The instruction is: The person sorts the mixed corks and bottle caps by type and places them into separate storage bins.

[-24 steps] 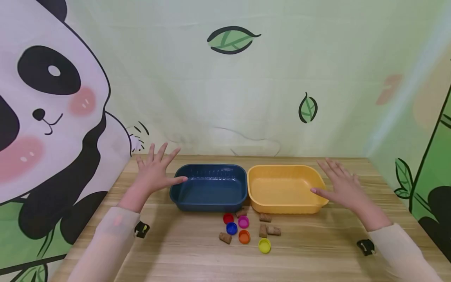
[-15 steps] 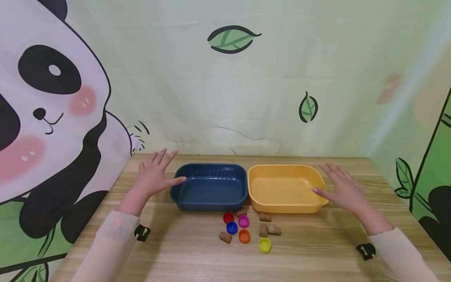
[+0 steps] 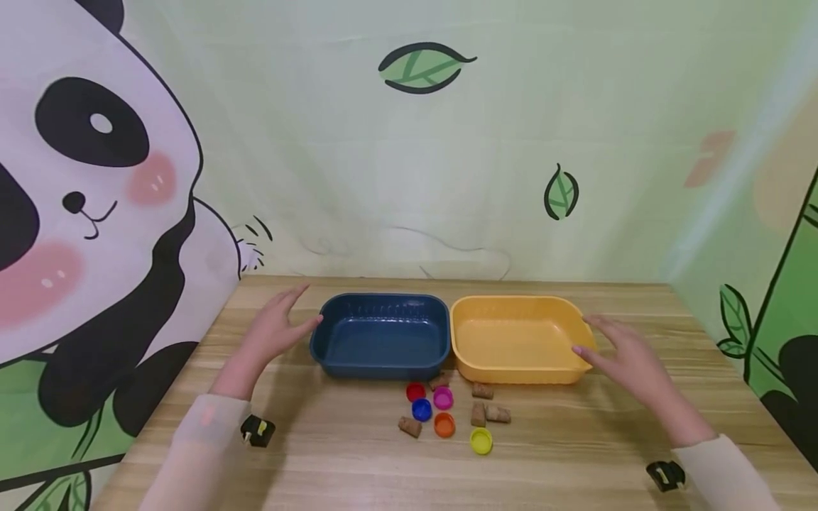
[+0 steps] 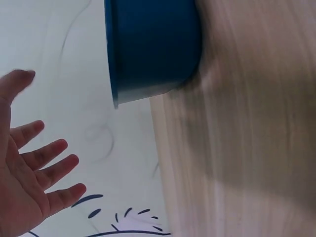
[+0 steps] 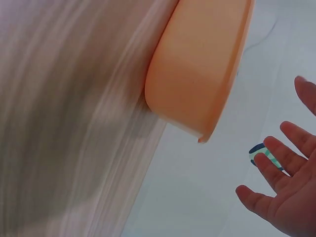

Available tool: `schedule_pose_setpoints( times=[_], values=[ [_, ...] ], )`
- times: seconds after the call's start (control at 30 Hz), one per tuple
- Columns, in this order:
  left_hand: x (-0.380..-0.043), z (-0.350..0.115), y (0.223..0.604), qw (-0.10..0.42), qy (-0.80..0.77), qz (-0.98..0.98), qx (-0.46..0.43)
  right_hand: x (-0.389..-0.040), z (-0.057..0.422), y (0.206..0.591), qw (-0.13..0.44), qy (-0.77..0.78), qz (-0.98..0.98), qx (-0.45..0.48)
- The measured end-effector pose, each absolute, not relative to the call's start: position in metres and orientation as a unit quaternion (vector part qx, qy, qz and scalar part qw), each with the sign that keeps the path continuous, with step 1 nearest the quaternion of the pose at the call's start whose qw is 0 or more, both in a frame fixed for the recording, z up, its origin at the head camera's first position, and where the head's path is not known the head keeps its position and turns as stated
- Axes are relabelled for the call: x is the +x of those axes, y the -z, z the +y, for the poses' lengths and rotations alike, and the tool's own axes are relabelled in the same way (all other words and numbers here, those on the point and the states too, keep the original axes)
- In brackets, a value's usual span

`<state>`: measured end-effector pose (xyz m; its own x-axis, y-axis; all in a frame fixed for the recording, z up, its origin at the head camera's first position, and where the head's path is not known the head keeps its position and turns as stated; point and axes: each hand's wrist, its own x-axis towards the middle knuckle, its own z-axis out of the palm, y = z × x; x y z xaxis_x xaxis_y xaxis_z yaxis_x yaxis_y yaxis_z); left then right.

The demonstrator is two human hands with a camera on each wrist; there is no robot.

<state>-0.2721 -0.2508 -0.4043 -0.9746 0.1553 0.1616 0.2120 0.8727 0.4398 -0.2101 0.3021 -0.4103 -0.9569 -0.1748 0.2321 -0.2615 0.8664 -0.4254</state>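
Observation:
A dark blue basin (image 3: 383,370) and a yellow basin (image 3: 524,374) stand side by side on the wooden table. My left hand (image 3: 271,332) hovers beside the blue basin's left end, fingers spread and holding nothing; the left wrist view shows a gap between hand (image 4: 29,182) and basin (image 4: 153,44). At the yellow basin's right end is my right hand (image 3: 629,358), fingers extended, also holding nothing. In the right wrist view that hand (image 5: 291,182) is apart from the yellow basin (image 5: 197,64).
In front of the basins lie several corks (image 3: 410,426) and round plastic caps: red (image 3: 415,392), magenta (image 3: 443,397), blue (image 3: 422,409), orange (image 3: 444,425) and yellow (image 3: 481,441). A cloth printed with a panda (image 3: 128,234) and leaves hangs behind the table (image 3: 358,468).
Both hands have come down a little, and their fingers look less widely spread. The left thumb no longer overlaps the inside of the blue basin. The basins, corks and caps stay put.

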Motion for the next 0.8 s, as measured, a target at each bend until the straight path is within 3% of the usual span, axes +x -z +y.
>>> schedule_pose_setpoints(
  times=[0.47,0.8],
  values=[
    [-0.270,-0.255,0.419,0.064,0.321,-0.943,-0.068,-0.190,0.296,0.422,0.116,-0.252,-0.956,0.094],
    [-0.269,-0.255,0.429,0.044,0.372,-0.926,-0.057,-0.184,0.288,0.433,0.163,-0.259,-0.945,0.120]
  ],
)
